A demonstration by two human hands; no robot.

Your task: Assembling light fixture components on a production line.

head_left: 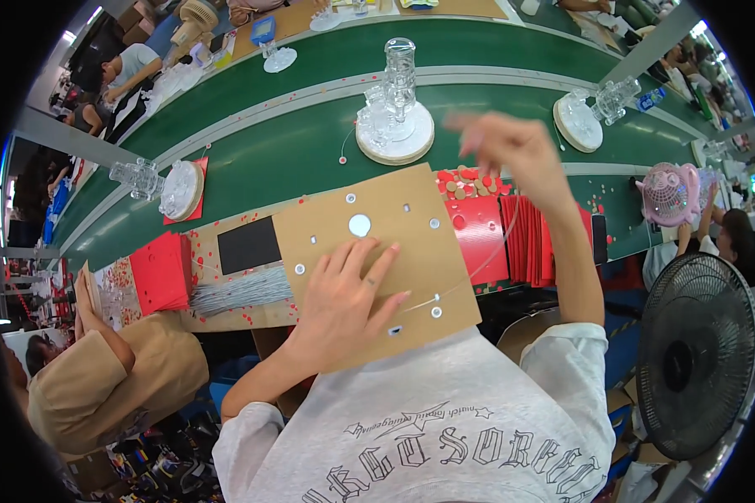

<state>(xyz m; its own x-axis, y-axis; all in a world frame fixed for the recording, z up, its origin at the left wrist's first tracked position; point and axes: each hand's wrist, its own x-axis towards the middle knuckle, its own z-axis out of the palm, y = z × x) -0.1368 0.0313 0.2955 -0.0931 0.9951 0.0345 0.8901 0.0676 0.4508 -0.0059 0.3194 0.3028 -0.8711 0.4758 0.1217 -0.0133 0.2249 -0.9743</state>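
1. One square brown cardboard panel (394,251) lies flat on the bench (227,314) in front of the person; it has one larger round hole near its top and several small silver-ringed holes around its edges.
2. The left hand (344,293) rests on the panel, palm down, fingers spread open and flat, gripping nothing.
3. The right hand (511,151) is raised above the bench and blurred; its fingertips seem pinched on one thin clear cord (486,260) that curves down to the panel's lower right corner; how tightly it closes I cannot tell.
4. Two stacks of red card sheets: one (161,272) at the left, one (528,235) at the right just beside the panel.
5. One black rectangle (248,245) and one bundle of pale thin strands (242,292) lie left of the panel.
6. Three round white bases carrying clear glass-like pieces sit on the green conveyor belt (294,151): left (180,189), middle (396,130), right (579,121).
7. One black wire-guard fan (698,356) stands at the right; one small pink fan (669,193) sits behind it.
8. The room is a crowded workshop; another person in tan (101,377) sits at the left.
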